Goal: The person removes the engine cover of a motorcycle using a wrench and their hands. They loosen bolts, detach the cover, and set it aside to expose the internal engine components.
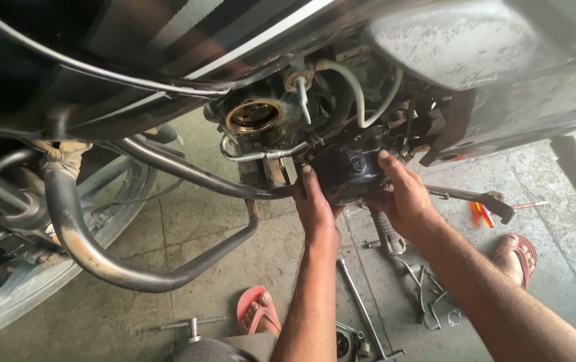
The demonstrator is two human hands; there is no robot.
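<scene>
At the far left, the motorcycle's curved crash guard tube [93,258] sweeps down over the concrete floor [187,228], with a wheel rim [46,295] behind it. A T-handle wrench [192,327] lies on the floor near the person's left foot in a pink sandal [255,310].

Up in the engine bay, just left of centre, sits an open round brass-ringed port [254,115], with a bent metal pipe [254,155] below it and a pale hose [361,100] looping to its right.

The left hand [316,211] reaches up from below, fingers pressed flat against the left side of a black rounded engine cover [348,167]. The right hand [405,198] cups the same cover from the right, thumb on its upper edge, fingers tucked under it. Both hands are clamped on the cover, which hangs directly above and between them, against the engine and beneath the hose. Neither hand is clearly nearer; they grip it from opposite sides.

Below the forearms, a long socket bar [361,305] and some loose metal parts [429,288] lie on the floor. Farther right, an orange-handled tool [482,214] rests beside the kick lever [469,196], near the other sandalled foot [517,253].
</scene>
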